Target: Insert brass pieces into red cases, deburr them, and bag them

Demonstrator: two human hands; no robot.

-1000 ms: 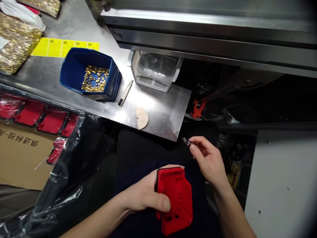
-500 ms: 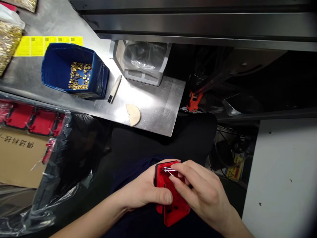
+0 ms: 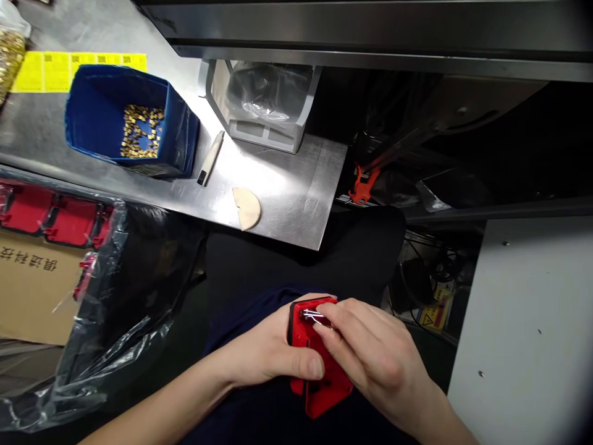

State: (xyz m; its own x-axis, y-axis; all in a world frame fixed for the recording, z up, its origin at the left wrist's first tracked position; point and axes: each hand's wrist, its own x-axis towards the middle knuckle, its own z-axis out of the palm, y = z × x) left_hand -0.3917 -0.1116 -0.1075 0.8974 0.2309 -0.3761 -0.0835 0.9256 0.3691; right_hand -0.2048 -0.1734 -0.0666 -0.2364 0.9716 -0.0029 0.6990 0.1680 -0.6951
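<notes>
so I've got the red plastic part (image 3: 319,364) gripped in my left hand (image 3: 273,355) down on my lap, long axis pointing away from me, while my right hand (image 3: 370,355) pinches a small metal clip (image 3: 311,317) onto its far end.

One blue bin (image 3: 104,99), one white bin (image 3: 259,133), two hands.

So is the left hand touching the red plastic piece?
Touching. The head view shows the left hand wrapped around the red plastic piece, with its thumb pressed flat on the front face.
</notes>
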